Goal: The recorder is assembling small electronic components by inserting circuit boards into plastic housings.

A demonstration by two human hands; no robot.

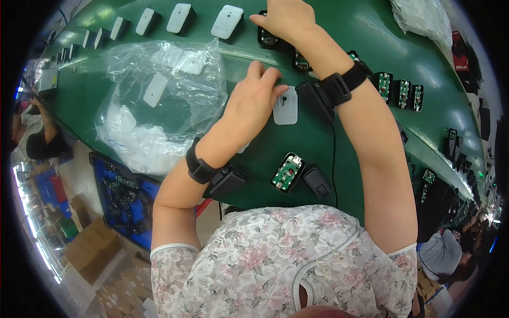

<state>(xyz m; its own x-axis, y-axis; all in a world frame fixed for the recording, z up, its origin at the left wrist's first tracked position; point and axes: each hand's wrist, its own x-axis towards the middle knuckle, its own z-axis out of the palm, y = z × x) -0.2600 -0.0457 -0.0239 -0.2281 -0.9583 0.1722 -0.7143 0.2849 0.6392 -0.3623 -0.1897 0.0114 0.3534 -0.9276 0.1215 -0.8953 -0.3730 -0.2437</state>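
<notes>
Where left fingers curl, open tabletop meets the white cover's edge.

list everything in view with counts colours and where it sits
loose cover: one, white, centre
closed cases: at least six, white-topped, dark-sided, upper left
open cases: at least five, black with green boards, near body and right
case part: one, black, beside near board
left bag: one, clear, white pieces showing through
right bag: one, clear, upper right
tray: one, blue, lower left
box: one, brown, lower left
table: one, green, centre
wrist straps: two, black
shirt: one, floral, bottom
hands: two, centre and top
</notes>
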